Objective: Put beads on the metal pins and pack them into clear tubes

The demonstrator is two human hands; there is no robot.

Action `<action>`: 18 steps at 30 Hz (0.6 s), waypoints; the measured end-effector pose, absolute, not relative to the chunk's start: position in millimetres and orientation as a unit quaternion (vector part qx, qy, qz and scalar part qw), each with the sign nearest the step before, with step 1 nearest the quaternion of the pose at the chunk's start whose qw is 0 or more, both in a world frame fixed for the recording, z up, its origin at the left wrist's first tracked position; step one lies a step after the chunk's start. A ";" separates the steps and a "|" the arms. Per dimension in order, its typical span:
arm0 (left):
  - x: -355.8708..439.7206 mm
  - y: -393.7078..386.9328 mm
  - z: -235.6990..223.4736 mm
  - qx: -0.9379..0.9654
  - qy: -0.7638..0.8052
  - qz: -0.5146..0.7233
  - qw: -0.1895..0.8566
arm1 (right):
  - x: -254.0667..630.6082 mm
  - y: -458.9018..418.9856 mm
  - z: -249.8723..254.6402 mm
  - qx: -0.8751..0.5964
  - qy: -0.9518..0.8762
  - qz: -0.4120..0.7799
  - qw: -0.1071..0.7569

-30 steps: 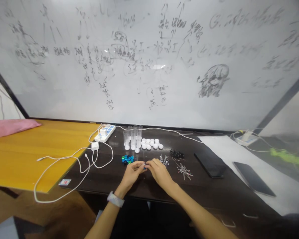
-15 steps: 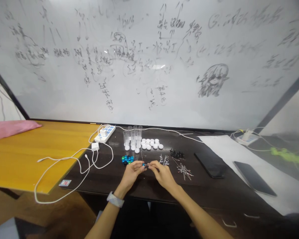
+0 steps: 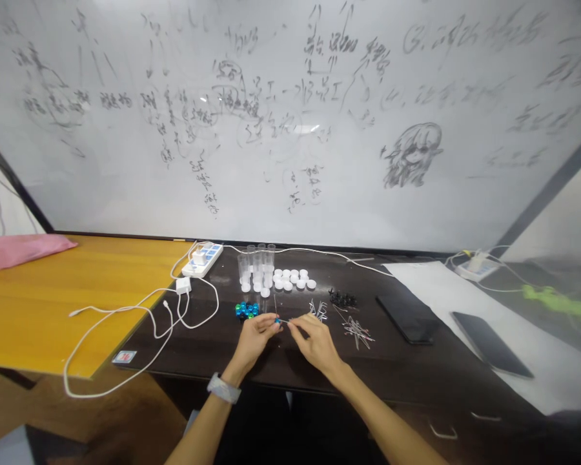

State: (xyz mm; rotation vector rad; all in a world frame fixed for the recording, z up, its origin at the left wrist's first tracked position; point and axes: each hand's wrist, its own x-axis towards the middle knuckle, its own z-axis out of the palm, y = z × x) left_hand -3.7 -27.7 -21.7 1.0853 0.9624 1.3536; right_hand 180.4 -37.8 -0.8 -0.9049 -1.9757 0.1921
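Observation:
Between the fingertips of my left hand (image 3: 254, 341) is a small shiny blue bead (image 3: 277, 320). My right hand (image 3: 316, 342) pinches a thin metal wire (image 3: 284, 321) that runs across to the bead. Another fine strand rises from the bead area; I cannot tell whether it is the same wire. Left of my left fingertips lies a cluster of blue, green and black beads (image 3: 248, 310). Beyond my right hand are small whitish bent pieces (image 3: 318, 310), with a pile of black bits (image 3: 343, 298) and a heap of thin wires (image 3: 359, 332) to their right.
Clear tubes (image 3: 255, 266) stand at the back beside several white caps (image 3: 294, 279). A power strip (image 3: 203, 259) and white cables (image 3: 164, 332) lie to the left. On the right are a black tablet (image 3: 405, 319), a phone (image 3: 491, 343) and white paper (image 3: 436, 287). A whiteboard (image 3: 271, 219) rises behind.
My right fingers have shifted very slightly around the wire, and the upright strand looks straighter. The bead stays in my left fingertips. The whole view has moved a little.

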 end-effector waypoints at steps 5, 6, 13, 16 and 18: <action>-2.4 -29.3 -17.5 0.457 0.390 0.592 0.538 | 196.2 -40.5 -0.7 -0.326 -0.845 0.011 0.423; -2.0 -29.6 -17.1 0.457 0.387 0.596 0.535 | 202.0 -40.5 -3.3 -0.331 -0.852 -0.005 0.405; -1.9 -29.6 -18.3 0.438 0.391 0.588 0.556 | 237.0 -39.8 -16.9 -0.397 -0.869 0.011 0.296; -2.6 -29.6 -16.0 0.444 0.397 0.583 0.553 | 240.3 -39.3 -7.6 -0.424 -0.860 0.023 0.283; -2.9 -29.4 -14.2 0.455 0.405 0.583 0.537 | 242.6 -33.6 -1.9 -0.452 -0.843 0.000 0.290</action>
